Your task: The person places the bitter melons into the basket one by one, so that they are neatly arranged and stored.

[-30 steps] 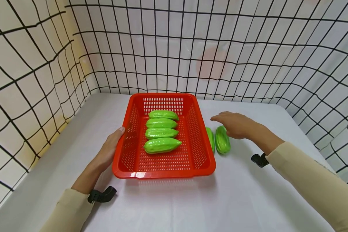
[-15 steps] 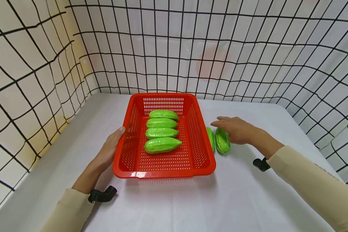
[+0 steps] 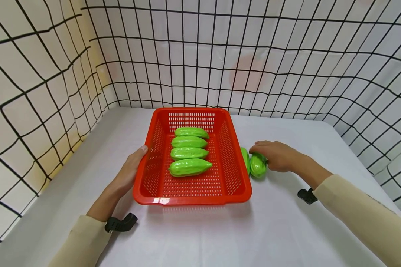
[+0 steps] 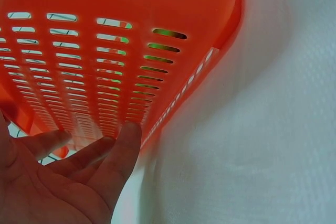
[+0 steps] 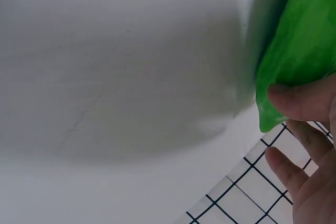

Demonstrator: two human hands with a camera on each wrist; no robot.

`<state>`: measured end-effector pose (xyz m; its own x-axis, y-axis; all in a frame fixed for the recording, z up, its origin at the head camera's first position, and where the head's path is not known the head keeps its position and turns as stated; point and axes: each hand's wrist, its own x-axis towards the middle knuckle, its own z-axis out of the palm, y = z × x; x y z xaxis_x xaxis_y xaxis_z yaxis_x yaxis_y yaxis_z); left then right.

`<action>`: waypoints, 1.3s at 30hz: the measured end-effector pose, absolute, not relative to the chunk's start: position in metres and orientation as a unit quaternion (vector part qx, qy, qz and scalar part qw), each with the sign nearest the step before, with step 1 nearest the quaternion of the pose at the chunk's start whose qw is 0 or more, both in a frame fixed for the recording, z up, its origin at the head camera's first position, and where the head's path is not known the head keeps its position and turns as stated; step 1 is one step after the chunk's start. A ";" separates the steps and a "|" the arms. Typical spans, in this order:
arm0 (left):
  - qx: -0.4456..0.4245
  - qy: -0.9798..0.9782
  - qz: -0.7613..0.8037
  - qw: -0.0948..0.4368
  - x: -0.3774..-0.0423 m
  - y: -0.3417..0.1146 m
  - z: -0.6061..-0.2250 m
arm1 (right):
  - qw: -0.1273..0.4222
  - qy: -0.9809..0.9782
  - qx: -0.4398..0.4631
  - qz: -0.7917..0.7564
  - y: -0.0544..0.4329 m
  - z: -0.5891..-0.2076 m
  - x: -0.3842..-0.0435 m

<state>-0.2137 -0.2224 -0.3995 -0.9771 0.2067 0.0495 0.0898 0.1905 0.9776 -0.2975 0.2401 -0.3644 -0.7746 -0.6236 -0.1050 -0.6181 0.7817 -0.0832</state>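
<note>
In the head view, my left hand (image 3: 128, 170) rests at the left side of a red plastic basket (image 3: 162, 189). The left wrist view has its fingers (image 4: 123, 150) extended against the slotted outer wall. Several glossy green bitter melons lie crosswise in the basket, the nearest bitter melon (image 3: 190, 167) being closest to me. On the table to the basket's right lie two more. My right hand (image 3: 280, 155) holds the far end of the outer bitter melon (image 3: 258, 167), its thumb (image 5: 296, 100) lying over the tapered tip in the right wrist view. The inner bitter melon (image 3: 245, 157) is partly hidden behind the basket rim.
A white-covered table (image 3: 200, 237) lies under everything. Black wire mesh (image 3: 187, 66) stands along the back and both sides, with white sheeting behind it. A dark wrist device (image 3: 121, 223) sits below my left hand.
My right hand has lowered and come nearer, and its fingers now close on the outer bitter melon. My left hand stays at the basket. The head view has shifted slightly.
</note>
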 end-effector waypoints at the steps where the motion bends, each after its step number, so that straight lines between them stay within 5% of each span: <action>1: 0.096 0.771 0.628 0.046 -0.214 -0.222 -0.399 | 0.061 0.941 -0.333 -0.025 0.241 -0.365 -0.297; 39: 0.100 0.759 0.643 0.040 -0.215 -0.223 -0.400 | 0.067 0.950 -0.300 -0.045 0.256 -0.327 -0.295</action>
